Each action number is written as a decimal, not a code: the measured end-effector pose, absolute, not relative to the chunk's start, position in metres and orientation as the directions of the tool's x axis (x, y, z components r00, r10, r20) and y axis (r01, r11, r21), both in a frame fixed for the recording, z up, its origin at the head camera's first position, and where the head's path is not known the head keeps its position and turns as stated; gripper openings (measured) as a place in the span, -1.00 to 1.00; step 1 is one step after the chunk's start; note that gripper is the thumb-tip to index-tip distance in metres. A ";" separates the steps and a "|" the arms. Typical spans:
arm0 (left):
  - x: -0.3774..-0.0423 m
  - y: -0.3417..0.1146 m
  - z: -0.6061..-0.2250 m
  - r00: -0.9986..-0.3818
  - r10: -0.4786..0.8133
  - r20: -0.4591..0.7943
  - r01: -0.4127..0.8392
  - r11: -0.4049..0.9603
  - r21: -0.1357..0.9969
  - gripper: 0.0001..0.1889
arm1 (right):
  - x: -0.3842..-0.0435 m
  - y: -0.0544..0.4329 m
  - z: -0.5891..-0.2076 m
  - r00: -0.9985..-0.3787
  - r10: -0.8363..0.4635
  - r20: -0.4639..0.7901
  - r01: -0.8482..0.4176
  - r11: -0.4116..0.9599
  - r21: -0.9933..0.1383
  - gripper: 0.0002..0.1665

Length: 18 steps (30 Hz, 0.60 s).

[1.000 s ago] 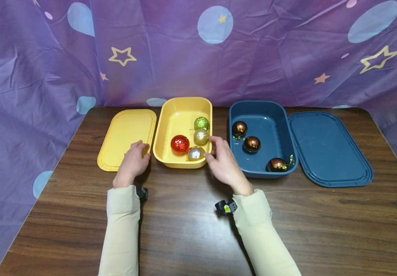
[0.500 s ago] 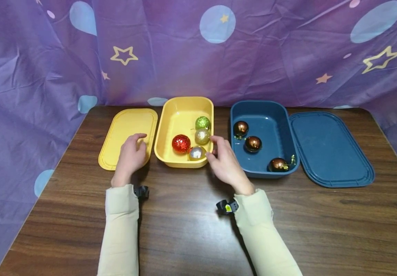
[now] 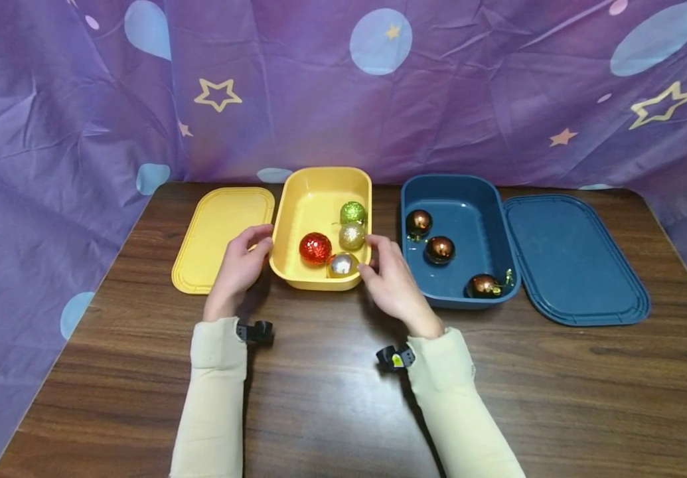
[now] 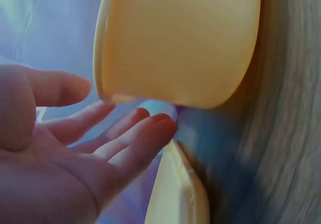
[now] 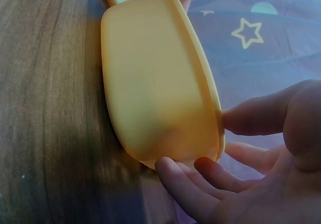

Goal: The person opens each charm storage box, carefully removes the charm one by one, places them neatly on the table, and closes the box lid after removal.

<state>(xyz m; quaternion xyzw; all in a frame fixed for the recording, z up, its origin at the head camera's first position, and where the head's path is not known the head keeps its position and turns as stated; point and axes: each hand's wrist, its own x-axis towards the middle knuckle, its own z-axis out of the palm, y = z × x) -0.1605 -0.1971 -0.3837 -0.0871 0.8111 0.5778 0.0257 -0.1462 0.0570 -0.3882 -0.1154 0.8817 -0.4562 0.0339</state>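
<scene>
A yellow plastic box (image 3: pixel 297 192) holds a red bauble (image 3: pixel 315 248), a green bauble (image 3: pixel 352 212), a pale gold glittery bauble (image 3: pixel 352 236) and a shiny silver-gold bauble (image 3: pixel 342 265). At its left side is my left hand (image 3: pixel 240 264), fingers extended and fingertips right by the rim; the left wrist view shows thumb and fingers spread apart beside the wall. My right hand (image 3: pixel 393 285) touches the right wall near the front corner from outside. In the right wrist view, its thumb (image 5: pixel 253 114) meets the rim and its fingertips lie against the wall.
Left of the box lies a yellow lid (image 3: pixel 218 226), partly under my left hand in view. To the right stands a blue box (image 3: pixel 462 272) with brown baubles (image 3: pixel 440 249), beside a blue lid (image 3: pixel 576 259). A purple patterned cloth (image 3: pixel 295 86) hangs behind the wooden table (image 3: pixel 319 398).
My left hand has lifted from over the yellow lid and moved right to the yellow box's left rim. My right hand keeps its place at the box's right side.
</scene>
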 end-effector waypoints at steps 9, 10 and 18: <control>-0.161 -0.191 -0.386 -0.963 -0.104 -0.248 -0.260 0.121 0.958 -0.55 | -0.140 0.056 -0.377 -0.966 -0.240 0.099 -0.223 0.570 -0.791 -0.37; -0.161 -0.191 -0.386 -0.960 -0.104 -0.258 -0.270 0.113 0.956 -0.55 | -0.139 0.056 -0.375 -0.964 -0.240 0.115 -0.235 0.569 -0.788 -0.38; -0.160 -0.194 -0.387 -0.938 -0.088 -0.335 -0.341 0.065 0.938 -0.53 | -0.138 0.047 -0.373 -0.934 -0.247 0.257 -0.355 0.579 -0.734 -0.47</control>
